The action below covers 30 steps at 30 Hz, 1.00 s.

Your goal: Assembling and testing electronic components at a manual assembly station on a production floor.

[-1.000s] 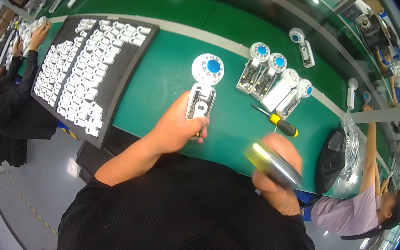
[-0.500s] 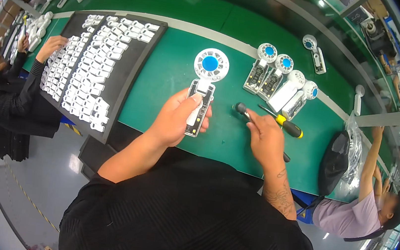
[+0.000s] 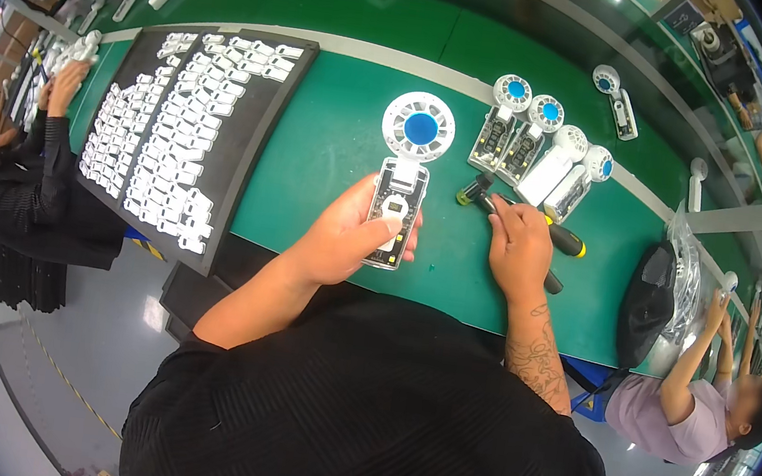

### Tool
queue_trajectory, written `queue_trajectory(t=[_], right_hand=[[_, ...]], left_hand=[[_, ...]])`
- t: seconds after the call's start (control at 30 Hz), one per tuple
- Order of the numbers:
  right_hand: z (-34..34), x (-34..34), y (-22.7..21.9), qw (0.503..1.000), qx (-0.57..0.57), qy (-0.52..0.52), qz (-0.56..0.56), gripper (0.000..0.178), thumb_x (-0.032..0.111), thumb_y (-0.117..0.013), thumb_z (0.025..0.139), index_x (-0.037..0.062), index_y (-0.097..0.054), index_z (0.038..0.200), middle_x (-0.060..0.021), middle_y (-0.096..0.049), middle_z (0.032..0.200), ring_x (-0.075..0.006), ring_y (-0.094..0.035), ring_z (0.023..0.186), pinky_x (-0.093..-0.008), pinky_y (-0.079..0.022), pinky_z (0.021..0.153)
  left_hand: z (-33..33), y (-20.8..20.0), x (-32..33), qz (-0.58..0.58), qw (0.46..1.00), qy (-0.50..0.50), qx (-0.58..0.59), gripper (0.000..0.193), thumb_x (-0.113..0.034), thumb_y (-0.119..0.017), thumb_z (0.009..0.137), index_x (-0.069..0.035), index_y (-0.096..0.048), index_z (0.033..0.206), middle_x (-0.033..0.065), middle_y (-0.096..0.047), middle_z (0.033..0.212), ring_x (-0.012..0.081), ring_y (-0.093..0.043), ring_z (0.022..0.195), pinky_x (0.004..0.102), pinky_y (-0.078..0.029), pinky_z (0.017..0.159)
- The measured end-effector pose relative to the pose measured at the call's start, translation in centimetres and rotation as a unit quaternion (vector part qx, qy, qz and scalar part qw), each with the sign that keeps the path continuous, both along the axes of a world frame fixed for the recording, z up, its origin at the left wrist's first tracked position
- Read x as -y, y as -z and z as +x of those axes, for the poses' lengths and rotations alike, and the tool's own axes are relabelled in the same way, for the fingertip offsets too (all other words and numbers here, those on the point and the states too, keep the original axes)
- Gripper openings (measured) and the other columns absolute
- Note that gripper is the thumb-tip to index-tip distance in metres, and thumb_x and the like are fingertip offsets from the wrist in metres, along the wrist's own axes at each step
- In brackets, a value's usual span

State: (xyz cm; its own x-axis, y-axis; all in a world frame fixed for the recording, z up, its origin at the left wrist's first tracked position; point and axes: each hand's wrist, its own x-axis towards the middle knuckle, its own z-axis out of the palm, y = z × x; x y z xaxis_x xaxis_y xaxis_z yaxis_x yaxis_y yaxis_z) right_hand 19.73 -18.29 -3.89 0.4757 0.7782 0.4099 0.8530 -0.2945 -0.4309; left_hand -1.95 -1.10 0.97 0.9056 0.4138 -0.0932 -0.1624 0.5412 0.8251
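My left hand is closed around the handle of a small handheld fan. The fan stands head up, its round white grille with a blue centre at the top, and the opened handle shows a dark circuit board. My left thumb lies on a white piece at the middle of the board. My right hand grips a small hammer with a dark head, held low over the table; its black handle end shows below the palm. Just right of that hand lies a yellow-and-black screwdriver, its shaft partly hidden.
Several handheld fans stand grouped beyond my right hand. A black tray of white parts fills the left side. Single fans lie along the green belt. A black bag rests at right. Co-workers sit on both sides.
My left hand has brought the fan slightly right, and its thumb sits lower. The hammer's head has turned in my right hand. The left co-worker's hand has left the tray for the piled fans.
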Motion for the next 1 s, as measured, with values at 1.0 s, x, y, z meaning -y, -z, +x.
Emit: queue_trajectory(t=[1.0], right_hand=[[1.0, 1.1, -0.6, 0.999, 0.015, 0.043, 0.022, 0.026, 0.010, -0.076, 0.087, 0.0090, -0.076, 0.112, -0.0104, -0.068, 0.098, -0.0318, -0.063, 0.092, -0.0423, -0.051, 0.083]], left_hand=[[-0.5, 1.6, -1.2, 0.027, 0.999, 0.039, 0.014, 0.044, -0.011, -0.060, 0.096, -0.001, -0.045, 0.136, 0.0085, -0.063, 0.111, 0.0155, -0.065, 0.095, 0.0317, -0.055, 0.081]])
